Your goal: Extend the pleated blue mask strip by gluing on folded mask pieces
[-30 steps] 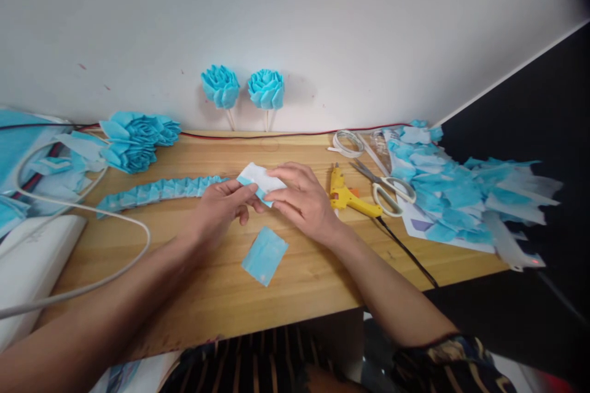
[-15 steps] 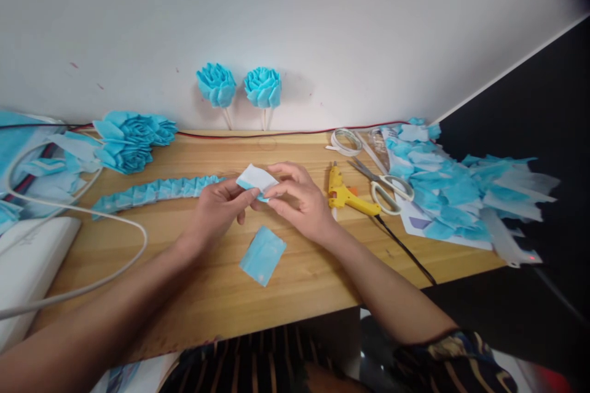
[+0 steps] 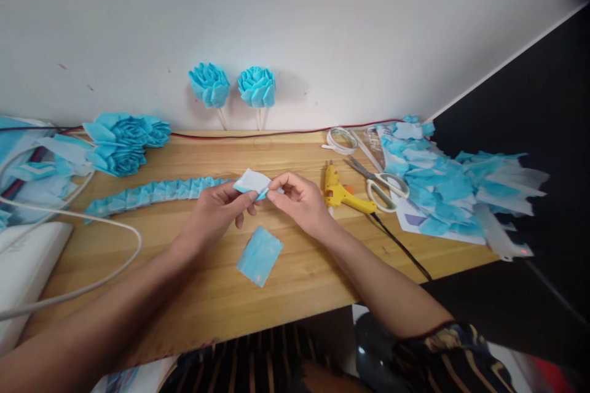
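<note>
A small blue-and-white sheet, paper or thin fabric, is held above the table between both hands, white face up and blue along its edge. My left hand pinches its lower left side between thumb and fingers. At its right end, my right hand pinches a folded-over corner. Below the hands a flat blue rectangular sheet of similar material lies on the table. Beside my left hand runs a row of folded blue pieces, its right end partly behind the fingers.
A yellow glue gun, white-handled scissors and a tape roll lie to the right, by a pile of blue-white pieces. Two blue flowers on sticks lean on the wall. More flowers and a white cable are left.
My right hand's fingers have closed in on the sheet's right end, folding its corner over. My left hand keeps its pinch. The whole view has shifted slightly.
</note>
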{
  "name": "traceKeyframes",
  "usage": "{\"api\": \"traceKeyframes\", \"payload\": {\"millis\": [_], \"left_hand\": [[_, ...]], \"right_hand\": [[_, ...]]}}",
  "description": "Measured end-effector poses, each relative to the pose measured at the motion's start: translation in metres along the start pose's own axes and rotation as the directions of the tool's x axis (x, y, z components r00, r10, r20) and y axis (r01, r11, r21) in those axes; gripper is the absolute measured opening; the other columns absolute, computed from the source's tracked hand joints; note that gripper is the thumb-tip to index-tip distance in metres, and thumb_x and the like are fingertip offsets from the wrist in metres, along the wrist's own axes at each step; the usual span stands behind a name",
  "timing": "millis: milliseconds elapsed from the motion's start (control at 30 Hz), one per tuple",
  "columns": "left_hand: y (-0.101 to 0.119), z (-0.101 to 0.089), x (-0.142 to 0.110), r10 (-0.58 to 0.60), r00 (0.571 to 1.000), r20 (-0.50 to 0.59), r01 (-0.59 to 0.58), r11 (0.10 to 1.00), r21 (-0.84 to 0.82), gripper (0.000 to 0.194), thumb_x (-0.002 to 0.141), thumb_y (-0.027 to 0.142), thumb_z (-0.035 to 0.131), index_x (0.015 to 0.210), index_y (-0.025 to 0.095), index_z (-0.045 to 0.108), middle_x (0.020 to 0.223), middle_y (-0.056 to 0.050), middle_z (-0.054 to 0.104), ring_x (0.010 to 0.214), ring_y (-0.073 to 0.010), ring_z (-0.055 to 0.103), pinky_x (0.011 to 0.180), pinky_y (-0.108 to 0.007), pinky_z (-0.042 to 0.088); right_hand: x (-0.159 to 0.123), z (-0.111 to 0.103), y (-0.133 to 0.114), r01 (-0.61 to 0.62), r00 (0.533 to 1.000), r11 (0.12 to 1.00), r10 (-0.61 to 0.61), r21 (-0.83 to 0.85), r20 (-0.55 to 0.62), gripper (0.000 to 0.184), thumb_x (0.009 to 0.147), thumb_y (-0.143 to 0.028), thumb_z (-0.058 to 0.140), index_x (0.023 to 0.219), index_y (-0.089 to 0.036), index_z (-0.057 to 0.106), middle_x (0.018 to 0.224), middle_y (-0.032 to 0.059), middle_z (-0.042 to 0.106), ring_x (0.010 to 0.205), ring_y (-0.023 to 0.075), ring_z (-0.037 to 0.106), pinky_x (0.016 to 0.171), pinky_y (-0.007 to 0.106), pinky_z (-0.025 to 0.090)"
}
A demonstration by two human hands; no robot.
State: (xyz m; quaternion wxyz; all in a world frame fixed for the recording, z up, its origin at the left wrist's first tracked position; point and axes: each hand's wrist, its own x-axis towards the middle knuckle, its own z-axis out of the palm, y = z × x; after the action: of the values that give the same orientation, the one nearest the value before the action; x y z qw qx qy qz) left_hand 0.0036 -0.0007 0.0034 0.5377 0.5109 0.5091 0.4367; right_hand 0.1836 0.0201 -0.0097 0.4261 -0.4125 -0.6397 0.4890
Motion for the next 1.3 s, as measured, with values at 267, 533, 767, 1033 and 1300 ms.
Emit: {"api": "traceKeyframes", "payload": {"millis": [267, 533, 767, 1033, 1300], "left_hand": [[-0.002, 0.0, 0.001, -0.002, 0.999, 0.036, 0.002, 1.0, 0.017, 0.023, 0.07, 0.037, 0.075, 0.068, 0.016, 0.067, 0.059, 0.001, 0.065, 0.042, -0.0072, 0.049, 0.041, -0.02, 0.042], [-0.006, -0.002, 0.001, -0.035, 0.999, 0.006, 0.034, 0.996, 0.081, 0.023, 0.073, 0.037, 0.071, 0.07, 0.015, 0.065, 0.061, 0.0, 0.065, 0.042, -0.0073, 0.049, 0.04, -0.02, 0.041], [-0.011, -0.002, -0.001, 0.053, 0.996, 0.078, -0.072, 0.964, 0.256, 0.018, 0.076, 0.034, 0.068, 0.072, 0.016, 0.065, 0.06, 0.002, 0.062, 0.046, -0.0076, 0.048, 0.042, -0.02, 0.039], [-0.005, -0.002, 0.002, 0.005, 0.995, 0.098, 0.0, 0.999, -0.054, 0.047, 0.074, 0.037, 0.075, 0.114, 0.017, 0.062, 0.071, 0.001, 0.067, 0.051, -0.0106, 0.055, 0.044, -0.022, 0.046], [-0.003, 0.0, -0.002, -0.02, 0.996, 0.087, 0.02, 1.0, -0.003, 0.024, 0.078, 0.039, 0.07, 0.069, 0.017, 0.064, 0.065, 0.001, 0.064, 0.049, -0.008, 0.053, 0.052, -0.022, 0.046]], "right_hand": [[0.0, 0.002, 0.0, -0.014, 1.0, 0.999, 0.015, 0.031, -0.017, 0.013, 0.08, -0.03, 0.064, 0.078, -0.02, 0.057, 0.072, -0.0016, 0.06, 0.067, 0.0114, 0.053, 0.063, 0.025, 0.042], [0.001, -0.007, -0.005, -0.046, 0.988, 0.985, 0.021, 0.169, 0.151, 0.044, 0.081, -0.026, 0.066, 0.121, -0.023, 0.048, 0.093, 0.0005, 0.065, 0.082, 0.0133, 0.06, 0.078, 0.03, 0.047], [-0.001, -0.007, -0.007, 0.037, 0.984, 0.998, -0.046, 0.056, 0.172, 0.048, 0.081, -0.017, 0.063, 0.127, -0.023, 0.051, 0.086, -0.0022, 0.06, 0.074, 0.0114, 0.056, 0.074, 0.029, 0.049], [0.0, -0.005, -0.006, 0.005, 0.998, 0.967, -0.023, 0.255, 0.066, 0.051, 0.083, -0.023, 0.063, 0.131, -0.026, 0.044, 0.089, -0.0012, 0.06, 0.07, 0.0116, 0.054, 0.061, 0.025, 0.046], [-0.003, 0.002, -0.007, -0.015, 0.993, 0.967, -0.015, 0.256, 0.116, 0.05, 0.085, -0.027, 0.064, 0.131, -0.027, 0.045, 0.091, -0.0009, 0.062, 0.074, 0.0132, 0.058, 0.067, 0.027, 0.05]]}}
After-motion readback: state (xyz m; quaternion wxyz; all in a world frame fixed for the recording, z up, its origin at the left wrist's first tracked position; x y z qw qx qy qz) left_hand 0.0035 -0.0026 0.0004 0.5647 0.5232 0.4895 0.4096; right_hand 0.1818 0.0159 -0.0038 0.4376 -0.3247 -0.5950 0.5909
